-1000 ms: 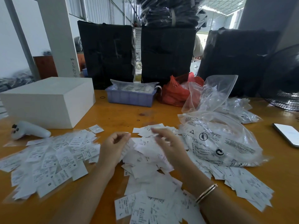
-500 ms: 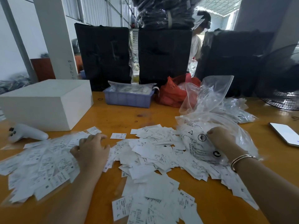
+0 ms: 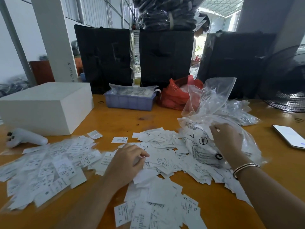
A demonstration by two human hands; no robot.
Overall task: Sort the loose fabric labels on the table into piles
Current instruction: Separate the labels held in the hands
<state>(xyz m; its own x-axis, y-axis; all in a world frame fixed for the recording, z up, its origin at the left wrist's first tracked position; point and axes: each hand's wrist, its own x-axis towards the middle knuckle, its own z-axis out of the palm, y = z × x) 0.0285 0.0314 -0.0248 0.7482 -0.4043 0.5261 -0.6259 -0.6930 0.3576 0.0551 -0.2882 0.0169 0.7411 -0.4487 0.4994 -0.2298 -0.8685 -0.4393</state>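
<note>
On the heap of white labels [image 3: 165, 156] at the middle of the desk [image 3: 125, 119] rests the left hand [image 3: 127, 162], palm down, its fingers loosely curled over the top slips; whether it pinches one cannot be told. Right of that heap the right hand [image 3: 227, 139] grips the crinkled film of a clear plastic bag [image 3: 203, 138] printed with black symbols, fingers curled into the plastic, a thin bracelet [image 3: 245, 167] on its wrist. The bag lies against the heap's right edge, with labels spilling from under it. Left of the heap a second spread of labels [image 3: 46, 167] lies on a clear sheet, and nearer the camera more labels [image 3: 156, 207] trail down from the heap. One single label [image 3: 119, 140] sits just behind the heap, apart from the rest. Farther left of the heap lie a white controller [image 3: 26, 138] and, behind it, a white box [image 3: 47, 104]. Behind the heap stand a lilac tray [image 3: 130, 101], a red bag [image 3: 175, 96] and more clear bags [image 3: 236, 109]. Far right of the heap a phone [image 3: 290, 136] lies flat, with a fan [image 3: 287, 80] behind it.
</note>
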